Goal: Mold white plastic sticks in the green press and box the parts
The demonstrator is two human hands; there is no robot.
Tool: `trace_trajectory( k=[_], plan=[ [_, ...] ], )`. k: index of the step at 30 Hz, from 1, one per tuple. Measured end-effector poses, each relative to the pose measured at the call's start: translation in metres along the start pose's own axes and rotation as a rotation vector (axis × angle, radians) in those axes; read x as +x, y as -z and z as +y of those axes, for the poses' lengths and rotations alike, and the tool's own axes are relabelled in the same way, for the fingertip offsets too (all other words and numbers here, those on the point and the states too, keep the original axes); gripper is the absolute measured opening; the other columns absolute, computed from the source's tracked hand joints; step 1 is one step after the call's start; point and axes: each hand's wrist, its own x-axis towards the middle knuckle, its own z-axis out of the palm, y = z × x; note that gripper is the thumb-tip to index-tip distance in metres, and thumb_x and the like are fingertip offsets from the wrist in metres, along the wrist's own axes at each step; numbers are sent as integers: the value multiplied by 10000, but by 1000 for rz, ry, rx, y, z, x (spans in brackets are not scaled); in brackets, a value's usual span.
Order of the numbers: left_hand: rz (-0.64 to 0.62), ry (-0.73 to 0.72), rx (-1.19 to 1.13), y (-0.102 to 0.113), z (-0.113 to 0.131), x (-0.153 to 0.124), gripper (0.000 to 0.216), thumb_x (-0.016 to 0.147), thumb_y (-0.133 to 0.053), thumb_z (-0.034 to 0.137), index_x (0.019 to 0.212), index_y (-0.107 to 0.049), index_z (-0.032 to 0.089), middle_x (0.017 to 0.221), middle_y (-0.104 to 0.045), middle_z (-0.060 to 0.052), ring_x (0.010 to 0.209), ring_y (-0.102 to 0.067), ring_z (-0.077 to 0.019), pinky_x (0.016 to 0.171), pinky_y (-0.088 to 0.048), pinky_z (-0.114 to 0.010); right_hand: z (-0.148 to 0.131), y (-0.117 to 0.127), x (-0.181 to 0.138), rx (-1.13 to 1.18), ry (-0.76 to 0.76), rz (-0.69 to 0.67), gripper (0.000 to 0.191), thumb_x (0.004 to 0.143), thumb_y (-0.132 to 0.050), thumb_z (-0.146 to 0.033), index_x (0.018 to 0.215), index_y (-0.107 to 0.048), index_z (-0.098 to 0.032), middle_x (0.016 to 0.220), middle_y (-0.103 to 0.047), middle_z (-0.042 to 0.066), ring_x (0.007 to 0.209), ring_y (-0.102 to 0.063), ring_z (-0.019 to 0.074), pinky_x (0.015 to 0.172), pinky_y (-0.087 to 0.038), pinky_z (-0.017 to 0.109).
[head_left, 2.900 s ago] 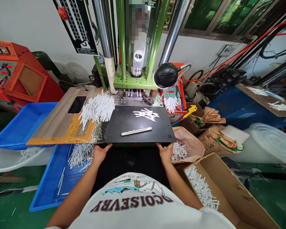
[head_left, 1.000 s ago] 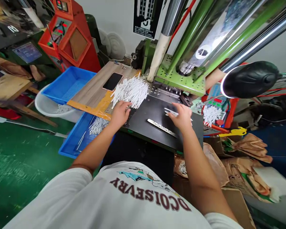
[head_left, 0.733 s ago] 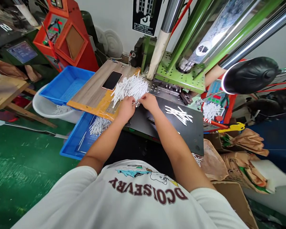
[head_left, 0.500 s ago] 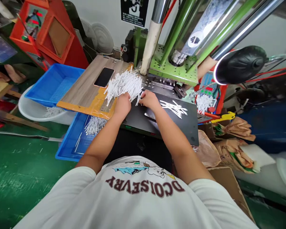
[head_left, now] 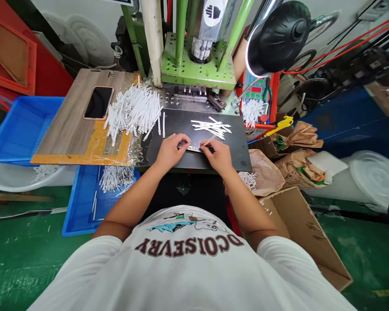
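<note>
Both hands have come back from the loose heap of thin white plastic sticks (head_left: 132,111) to the black table (head_left: 175,123). The left hand (head_left: 169,151), grip loose and holding nothing, steadies the narrow metal strip (head_left: 190,148) with its fingertips. The right hand (head_left: 219,156) pinches a single white stick (head_left: 209,140) over the strip's end.

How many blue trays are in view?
2. One blue tray lies left of the wooden board; the other blue tray, below it, holds white sticks. More may be hidden.

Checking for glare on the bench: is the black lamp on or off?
On: the black lamp shows a bright white glow along the rim of its shade.
</note>
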Motion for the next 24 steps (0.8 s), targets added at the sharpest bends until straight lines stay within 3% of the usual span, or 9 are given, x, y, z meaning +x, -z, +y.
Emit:
trace_trajectory(
  k=[5, 11, 17, 20, 22, 24],
  plan=[
    [-43, -28, 82, -8, -7, -5, 103, 999, -633, 245, 957, -726, 237, 1035, -839, -23, 965, -763, -210, 1265, -445, -537, 8, -5, -8, -23, 123, 47, 165, 1039, -629, -333, 1025, -774, -256, 1085, -847, 69, 979, -792, 256, 942, -609, 402],
    [-109, -76, 254, -12, -6, -12, 219, 1032, -530, 171, 1041, -734, 251, 1093, -835, -24, 1051, -768, -199, 1321, -377, -527, 15, -7, -12, -179, 292, 36, 207, 1080, -595, -302, 1048, -792, -246, 1024, -848, 81, 953, -778, 260, 938, -586, 407],
    [-126, -37, 275, -18, -4, -14, 212, 1053, -527, 180, 1073, -727, 247, 1097, -831, -26, 1063, -769, -203, 1305, -396, -529, 16, -9, -17, -156, 279, 43, 211, 1075, -585, -306, 1052, -787, -249, 1014, -841, 89, 955, -775, 274, 908, -587, 415],
    [-160, -59, 226, -12, -8, -18, 220, 1042, -542, 175, 1144, -720, 254, 1175, -822, -31, 1140, -759, -215, 1304, -406, -529, 17, -4, -18, -82, 255, 14, 201, 1021, -628, -297, 1152, -775, -256, 1107, -833, 92, 1015, -768, 285, 934, -603, 435],
    [-102, -75, 199, -2, -15, -18, 303, 1019, -546, 151, 1256, -704, 253, 1335, -774, -70, 1302, -702, -239, 1294, -430, -507, 19, 2, -16, -39, 231, -19, 340, 964, -653, -275, 1292, -742, -264, 1221, -812, 96, 1096, -749, 293, 980, -604, 458],
    [37, -42, 219, 13, -28, -14, 407, 987, -525, 107, 1343, -682, 226, 1437, -701, -130, 1389, -640, -266, 1260, -472, -489, 20, 5, -14, -22, 200, -65, 458, 918, -669, -264, 1373, -715, -270, 1254, -799, 96, 1115, -730, 301, 1000, -599, 485]
  ],
)
